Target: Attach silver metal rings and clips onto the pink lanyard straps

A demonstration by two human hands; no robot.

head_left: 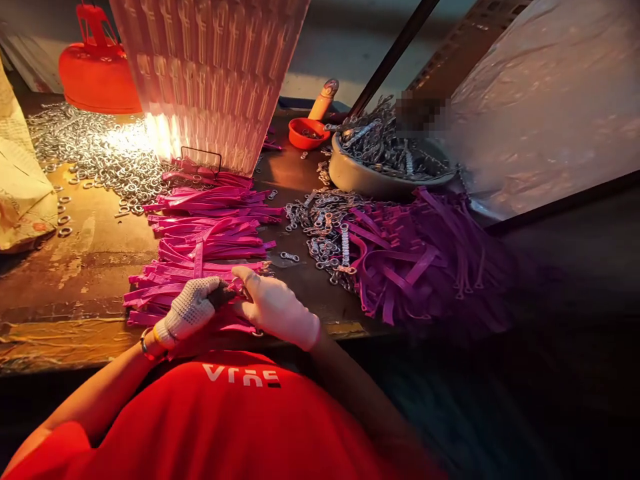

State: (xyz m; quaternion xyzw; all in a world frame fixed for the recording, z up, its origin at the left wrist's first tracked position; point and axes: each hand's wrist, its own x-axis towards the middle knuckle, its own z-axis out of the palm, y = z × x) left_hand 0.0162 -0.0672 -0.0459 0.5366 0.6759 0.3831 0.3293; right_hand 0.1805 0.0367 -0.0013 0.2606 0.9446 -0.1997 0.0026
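My left hand (193,308), in a dotted knit glove with dark fingertips, is closed in a pinch in front of my body. Close against it, my right hand (277,311) in a pale glove is also closed, its thumb and forefinger pinching. A bit of pink strap shows between the two sets of fingertips; most of the held part is hidden. Under and beyond the hands, bundles of pink straps (213,230) lie in rows on the table. Right of them is a heap of small metal links (325,223), next to a pile of purple straps (415,260) with metal ends.
A red lamp (103,77) lights a heap of metal rings (100,147). A ridged clear plastic sheet (215,73) stands behind the straps. Farther back are a small red bowl (306,139) and a grey basin (370,175) full of metal pieces. Plastic sheeting (555,107) hangs at right.
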